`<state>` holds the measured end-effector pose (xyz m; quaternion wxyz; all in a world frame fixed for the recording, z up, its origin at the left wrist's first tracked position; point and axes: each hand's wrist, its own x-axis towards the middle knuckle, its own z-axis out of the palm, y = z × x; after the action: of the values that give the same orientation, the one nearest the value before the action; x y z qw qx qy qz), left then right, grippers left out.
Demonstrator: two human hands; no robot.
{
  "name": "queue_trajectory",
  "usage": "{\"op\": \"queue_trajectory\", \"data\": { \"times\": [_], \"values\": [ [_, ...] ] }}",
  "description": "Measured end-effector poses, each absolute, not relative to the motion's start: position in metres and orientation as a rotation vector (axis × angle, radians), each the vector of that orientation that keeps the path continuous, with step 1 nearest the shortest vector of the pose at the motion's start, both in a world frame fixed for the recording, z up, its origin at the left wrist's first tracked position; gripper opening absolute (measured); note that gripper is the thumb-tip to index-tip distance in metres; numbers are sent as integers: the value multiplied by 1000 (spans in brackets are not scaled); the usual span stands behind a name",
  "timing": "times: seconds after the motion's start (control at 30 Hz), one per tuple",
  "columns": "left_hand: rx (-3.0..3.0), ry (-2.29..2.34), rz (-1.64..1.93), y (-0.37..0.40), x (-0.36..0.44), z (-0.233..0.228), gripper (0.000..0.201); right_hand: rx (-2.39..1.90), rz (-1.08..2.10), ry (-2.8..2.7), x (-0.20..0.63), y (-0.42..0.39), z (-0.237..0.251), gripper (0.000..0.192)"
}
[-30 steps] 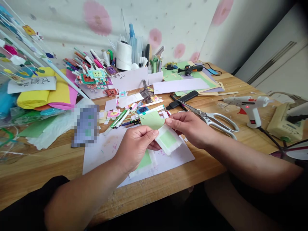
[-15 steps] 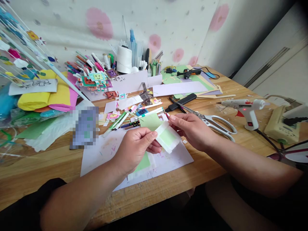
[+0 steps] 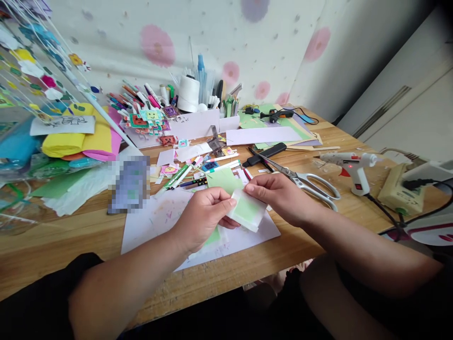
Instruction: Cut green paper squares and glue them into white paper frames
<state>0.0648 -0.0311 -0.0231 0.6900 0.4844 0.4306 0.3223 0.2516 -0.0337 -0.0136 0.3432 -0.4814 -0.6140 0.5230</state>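
Pinching one small green piece with white border (image 3: 247,211) between left hand (image 3: 205,218) and right hand (image 3: 279,196), just above the white sheet (image 3: 155,222) and in front of the scissors (image 3: 304,182). Could tear or crease the piece if pulled unevenly, or brush the glowing glue gun (image 3: 352,163) right of the scissors. Cannot make out the second green piece under the left hand, nor the blurred object left of the sheet.

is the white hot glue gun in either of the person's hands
No, the white hot glue gun stands on the wooden table, apart from both hands, which pinch a green and white paper piece.
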Motion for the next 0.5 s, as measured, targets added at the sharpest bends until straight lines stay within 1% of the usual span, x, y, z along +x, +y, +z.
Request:
{"op": "queue_trajectory", "data": {
  "times": [0.1,0.37,0.5],
  "values": [
    [1071,992,736,-31,66,-24,23,-1265,1325,-1595,253,-34,-13,36],
    [1003,912,740,-30,65,-23,18,-1338,1054,-1724,245,-31,-17,19],
    [1004,913,755,-28,64,-25,22,-1317,1004,-1785,246,-34,-15,13]
  ]
}}
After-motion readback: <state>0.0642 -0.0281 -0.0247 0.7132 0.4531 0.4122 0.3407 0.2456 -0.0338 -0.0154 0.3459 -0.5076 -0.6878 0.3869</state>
